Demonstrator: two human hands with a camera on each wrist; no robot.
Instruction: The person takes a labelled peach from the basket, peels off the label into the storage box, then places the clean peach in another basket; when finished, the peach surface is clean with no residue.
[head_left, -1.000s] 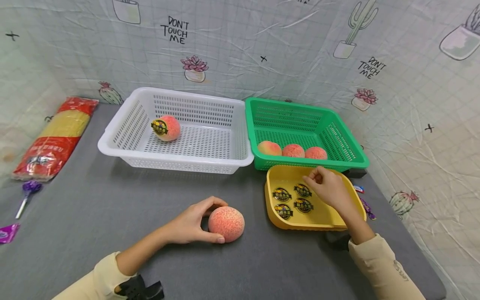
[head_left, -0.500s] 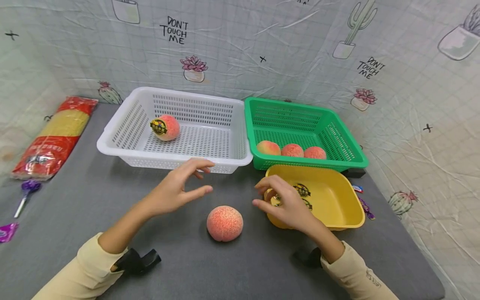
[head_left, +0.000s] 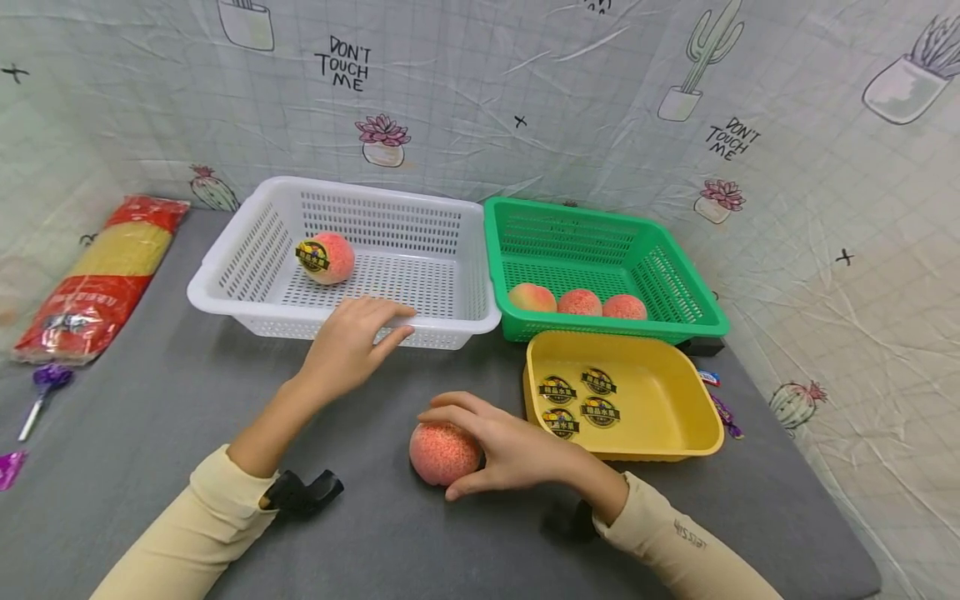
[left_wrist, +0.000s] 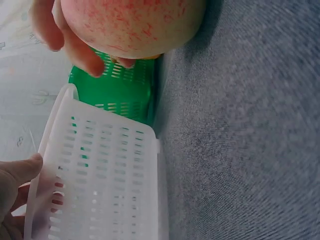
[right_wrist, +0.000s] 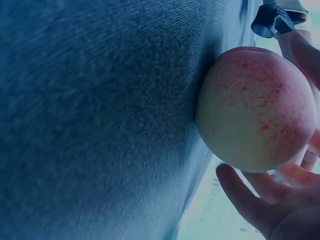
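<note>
On the grey table, my right hand (head_left: 517,446) holds a pink peach (head_left: 445,452), its fingers curved over the far side and its thumb on the near side. The right wrist view has this peach (right_wrist: 257,112) resting on the cloth, the fingers around it. My left hand (head_left: 347,343) is at the front rim of the white basket (head_left: 345,322), fingers and thumb apart with nothing seen between them. In the left wrist view, its thumb lies close by the basket's rim (left_wrist: 50,132); whether it touches is unclear. A peach with a black-and-gold sticker (head_left: 326,257) sits inside that basket.
A green basket (head_left: 600,215) with several peaches adjoins the white one. The yellow tray (head_left: 660,400) holds several black-and-gold stickers (head_left: 558,422). A red-and-yellow packet (head_left: 105,279), a lollipop (head_left: 47,387) and a purple wrapper (head_left: 11,468) lie at the left. Small wrapped sweets (head_left: 725,414) lie right of the tray.
My left hand has let go of the table peach and moved up to the white basket's rim. My right hand has left the yellow tray, moved left and taken hold of that peach.
</note>
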